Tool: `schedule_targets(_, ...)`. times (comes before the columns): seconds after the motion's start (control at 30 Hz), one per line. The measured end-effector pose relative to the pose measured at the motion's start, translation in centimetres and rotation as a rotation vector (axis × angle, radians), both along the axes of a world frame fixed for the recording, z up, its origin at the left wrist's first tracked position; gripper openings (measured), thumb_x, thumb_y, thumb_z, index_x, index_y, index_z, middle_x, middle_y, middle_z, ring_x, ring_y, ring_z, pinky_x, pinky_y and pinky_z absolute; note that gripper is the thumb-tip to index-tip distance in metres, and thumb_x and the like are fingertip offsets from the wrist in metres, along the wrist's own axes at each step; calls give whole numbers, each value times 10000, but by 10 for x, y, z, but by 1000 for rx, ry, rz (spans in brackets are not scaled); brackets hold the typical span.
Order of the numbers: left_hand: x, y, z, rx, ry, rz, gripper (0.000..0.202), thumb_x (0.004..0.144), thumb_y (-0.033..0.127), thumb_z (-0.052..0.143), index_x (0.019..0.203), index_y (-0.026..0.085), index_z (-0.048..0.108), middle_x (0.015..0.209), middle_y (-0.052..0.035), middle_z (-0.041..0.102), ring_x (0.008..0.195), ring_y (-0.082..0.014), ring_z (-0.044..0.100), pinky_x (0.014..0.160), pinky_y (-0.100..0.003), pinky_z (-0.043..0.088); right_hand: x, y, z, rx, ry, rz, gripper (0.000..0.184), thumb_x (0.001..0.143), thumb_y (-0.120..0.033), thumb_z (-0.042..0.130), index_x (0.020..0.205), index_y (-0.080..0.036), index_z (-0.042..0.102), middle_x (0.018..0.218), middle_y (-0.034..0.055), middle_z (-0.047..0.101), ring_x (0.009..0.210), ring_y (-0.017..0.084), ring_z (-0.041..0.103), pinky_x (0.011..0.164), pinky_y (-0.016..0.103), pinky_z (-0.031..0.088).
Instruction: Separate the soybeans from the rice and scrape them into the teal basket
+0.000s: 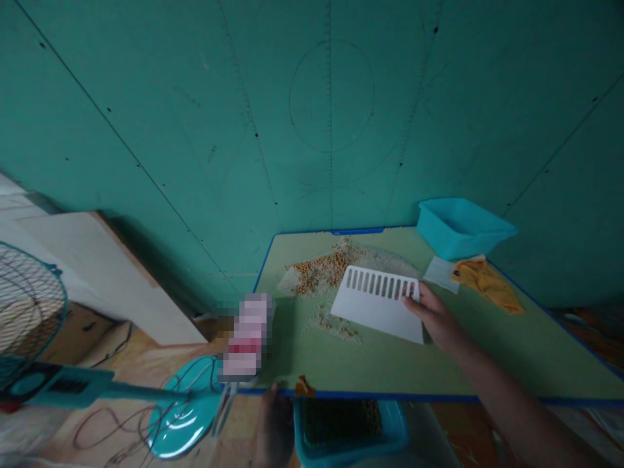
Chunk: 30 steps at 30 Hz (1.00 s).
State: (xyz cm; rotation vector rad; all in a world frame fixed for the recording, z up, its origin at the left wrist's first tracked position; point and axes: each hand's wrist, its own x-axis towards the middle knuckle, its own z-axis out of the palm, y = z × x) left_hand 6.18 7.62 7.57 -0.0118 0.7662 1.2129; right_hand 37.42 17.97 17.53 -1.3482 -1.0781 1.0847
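White slotted plastic plate (pixel 377 313): one; right end held in right grip (pixel 435 314)
Left grip (pixel 275 426): one; by green counter's near edge (pixel 390 370), closure unclear
Turquoise rectangular tubs (pixel 441 239): two

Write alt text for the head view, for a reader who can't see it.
A right hand grips a flat white slotted panel at a pale green, blue-edged table, beside scattered round golden beans and fine pale grains. The blurred left hand is at the table's near edge. A turquoise plastic bin and a crumpled orange cloth sit toward the right.
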Motion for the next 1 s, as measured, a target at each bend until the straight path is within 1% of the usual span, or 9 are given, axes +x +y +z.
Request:
schedule_targets(0.1,4,1,4,7,6,40,112,651,225,789,761,204,790,933,-59,814,912,-290,741,923,-383,531,-6,-4,-1,-25,-5,32,351,650,-456,697,883,-242,546,747,6,677,722,229,625,697,365,456)
schedule_targets(0.2,8,1,7,34,25,94,64,664,228,771,725,215,786,939,-48,814,917,-279,742,888,-353,551,-10,-6,-2,-49,8,78,330,666,-444,679,894,-245,547,768,10,693,727,235,631,700,373,462)
schedule_targets(0.3,7,1,6,47,13,48,138,718,225,719,834,215,794,941,-54,813,935,-282,739,912,-376,544,-11,-6,-3,-49,31,102,331,676,-442,666,923,-256,548,781,11,708,743,247,645,718,388,470)
schedule_targets(0.4,5,1,4,85,10,48,203,742,206,705,927,207,788,940,-65,812,954,-275,734,950,-377,524,-11,-5,-4,-30,40,107,321,669,-434,678,916,-265,561,802,12,720,786,252,654,748,390,473)
schedule_targets(0.47,4,1,5,104,15,57,198,714,210,740,904,195,795,893,-71,816,913,-276,744,910,-361,547,-12,-5,-3,-39,47,120,300,670,-427,680,895,-264,566,802,10,724,777,248,656,739,387,476)
schedule_targets(0.6,6,1,10,61,36,76,117,620,219,808,735,197,801,906,-78,814,847,-279,753,854,-356,572,-16,-6,-1,-40,66,140,273,674,-415,680,865,-253,569,790,6,726,745,237,656,724,384,484)
schedule_targets(0.77,6,2,8,-13,49,106,222,537,223,858,749,192,801,886,-103,810,832,-283,758,845,-359,576,-19,-6,-1,-61,72,123,283,667,-400,693,865,-245,563,718,-18,680,695,210,624,698,359,467)
schedule_targets(0.9,4,2,7,-2,24,84,217,582,228,840,789,181,796,931,-111,807,869,-297,752,873,-386,567,-21,-9,-2,-105,82,165,270,667,-395,700,823,-241,543,665,-36,632,629,182,585,648,329,445)
schedule_targets(1.0,5,2,8,0,13,125,190,638,191,792,827,205,788,945,-71,811,929,-278,740,856,-359,572,-22,-12,0,-103,112,172,288,662,-394,708,838,-236,543,700,-26,654,652,182,596,660,323,445)
